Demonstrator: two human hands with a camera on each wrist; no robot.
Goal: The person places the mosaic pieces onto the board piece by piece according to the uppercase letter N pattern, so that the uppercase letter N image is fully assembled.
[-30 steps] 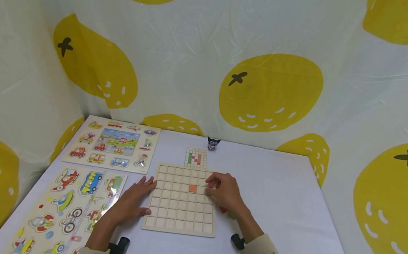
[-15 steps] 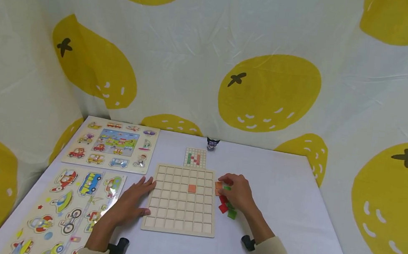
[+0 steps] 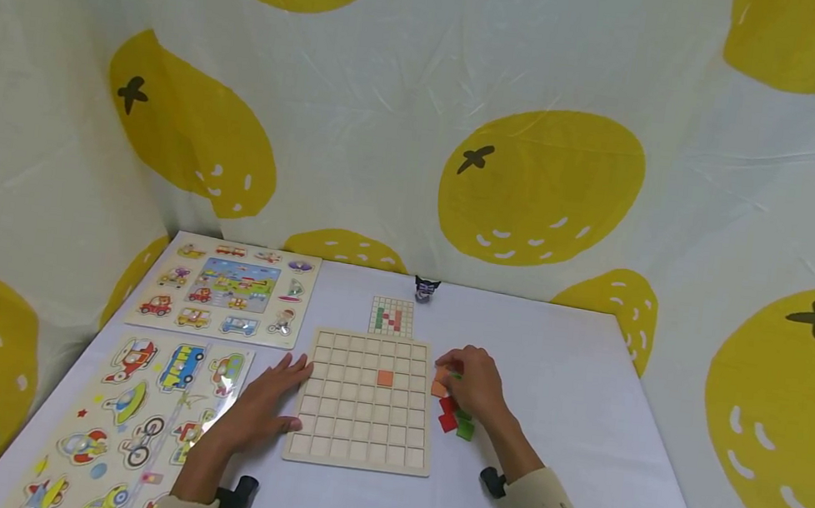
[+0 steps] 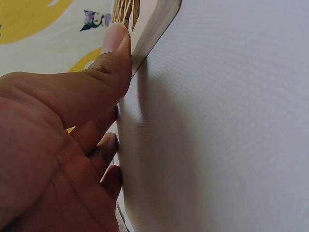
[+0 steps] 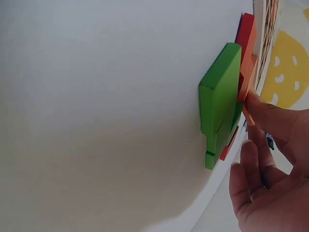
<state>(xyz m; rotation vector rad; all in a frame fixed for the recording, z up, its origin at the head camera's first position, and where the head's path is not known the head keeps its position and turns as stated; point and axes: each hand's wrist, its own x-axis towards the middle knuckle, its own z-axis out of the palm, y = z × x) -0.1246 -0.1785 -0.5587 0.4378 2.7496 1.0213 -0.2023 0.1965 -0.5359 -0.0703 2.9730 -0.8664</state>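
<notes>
My left hand lies along the left side of a wooden grid board, fingers extended. In the left wrist view its thumb touches the board's edge. One orange square tile sits in a cell of the board. Just right of the board, my right hand is over a small pile of tiles. In the right wrist view its thumb and a finger pinch an orange tile, tilted at the pile. Around it lie green tiles, red tiles and other orange ones, partly hidden by the hand.
A small pattern card with green, red and orange squares lies behind the board, near a dark small figurine. Two picture puzzle boards, one with a town scene and one with vehicles, occupy the table's left side.
My right hand has moved right, from above the board's right edge to the tile pile, and now pinches an orange tile there. The left hand has stayed in place.
</notes>
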